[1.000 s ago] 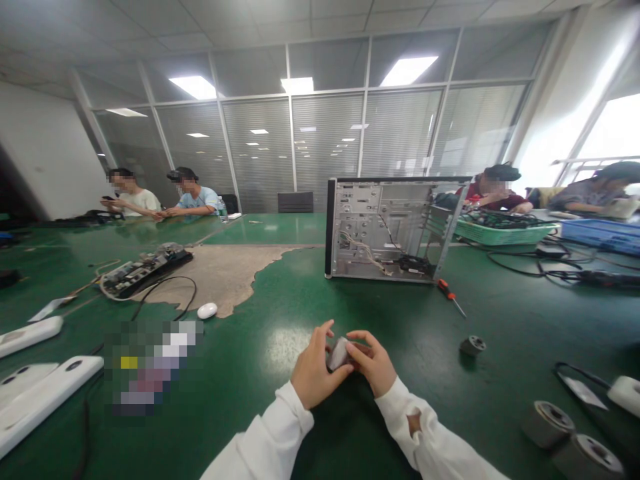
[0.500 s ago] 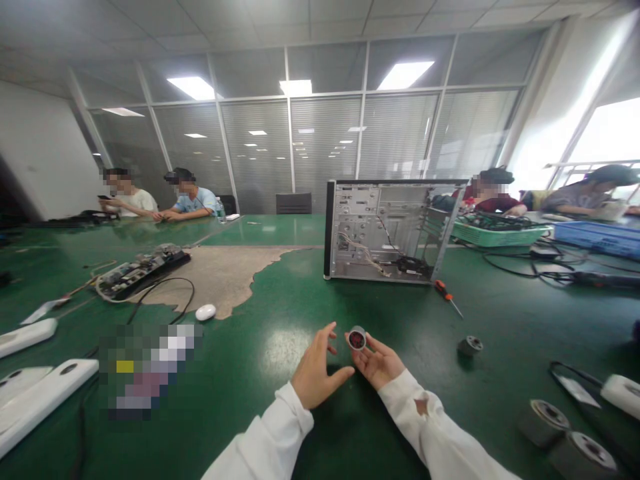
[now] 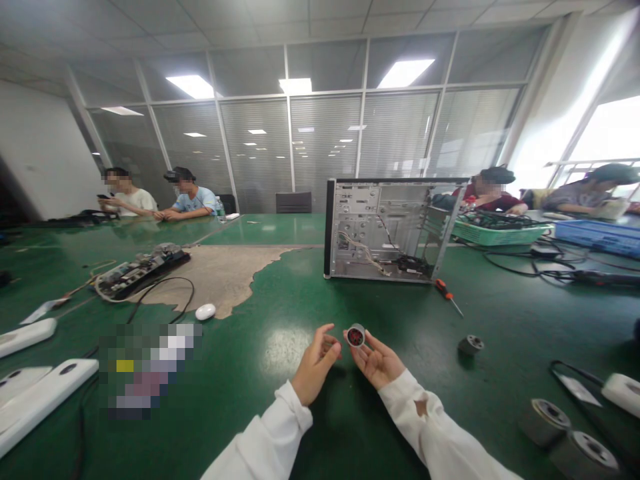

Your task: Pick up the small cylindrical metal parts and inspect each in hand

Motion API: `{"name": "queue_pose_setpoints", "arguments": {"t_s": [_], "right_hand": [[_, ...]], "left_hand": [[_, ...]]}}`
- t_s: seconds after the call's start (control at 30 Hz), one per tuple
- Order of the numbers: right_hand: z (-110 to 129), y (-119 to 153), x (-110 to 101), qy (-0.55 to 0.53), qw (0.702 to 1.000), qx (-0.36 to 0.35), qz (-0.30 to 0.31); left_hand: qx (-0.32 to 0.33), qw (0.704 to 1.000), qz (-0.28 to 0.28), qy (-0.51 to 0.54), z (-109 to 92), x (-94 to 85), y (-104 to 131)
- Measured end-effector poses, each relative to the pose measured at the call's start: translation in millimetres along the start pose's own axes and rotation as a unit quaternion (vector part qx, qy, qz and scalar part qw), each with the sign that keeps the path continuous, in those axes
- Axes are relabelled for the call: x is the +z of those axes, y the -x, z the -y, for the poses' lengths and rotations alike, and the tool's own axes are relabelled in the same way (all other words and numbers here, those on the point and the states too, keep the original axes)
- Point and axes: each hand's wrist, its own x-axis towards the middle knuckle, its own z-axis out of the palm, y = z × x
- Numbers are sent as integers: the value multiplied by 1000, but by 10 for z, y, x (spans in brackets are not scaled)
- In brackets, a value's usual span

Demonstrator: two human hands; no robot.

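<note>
My right hand (image 3: 376,360) holds a small round metal cup-like part (image 3: 356,335) between thumb and fingers, its open end facing me and dark red pieces showing inside. Just left of it is my left hand (image 3: 315,363), empty, with the index finger stretched out and the other fingers bent, not touching the part. A small grey cylinder (image 3: 471,345) lies on the green table (image 3: 280,427) to the right. Two larger grey cylinders, a back one (image 3: 544,423) and a front one (image 3: 584,456), stand nearer the right corner.
An opened computer case (image 3: 390,230) stands ahead, with an orange-handled screwdriver (image 3: 449,297) beside it. Farther left lie a white mouse (image 3: 205,312) and an opened circuit-filled device (image 3: 143,272). A green basket (image 3: 500,235) and blue crate (image 3: 600,239) sit at right. Several people sit across the table.
My left thumb has come up toward its fingers, which have curled more. The metal part has tilted slightly in my right hand, its opening showing more.
</note>
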Motion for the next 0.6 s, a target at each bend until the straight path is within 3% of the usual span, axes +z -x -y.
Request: {"name": "queue_pose_setpoints", "arguments": {"t_s": [0.13,0.37,0.5,0.6], "right_hand": [[-3,15,18,5,1000,-17,6],[-8,110,92,88,985,-98,109],[-18,119,126,160,969,-143,123],[-23,133,150,250,941,-194,123]], "left_hand": [[-4,1000,-3,6,-4,0,4],[-9,999,-24,-24,-49,-5,2],[-8,998,-39,-45,-75,-18,15],[11,997,-41,-72,-95,-17,27]]}}
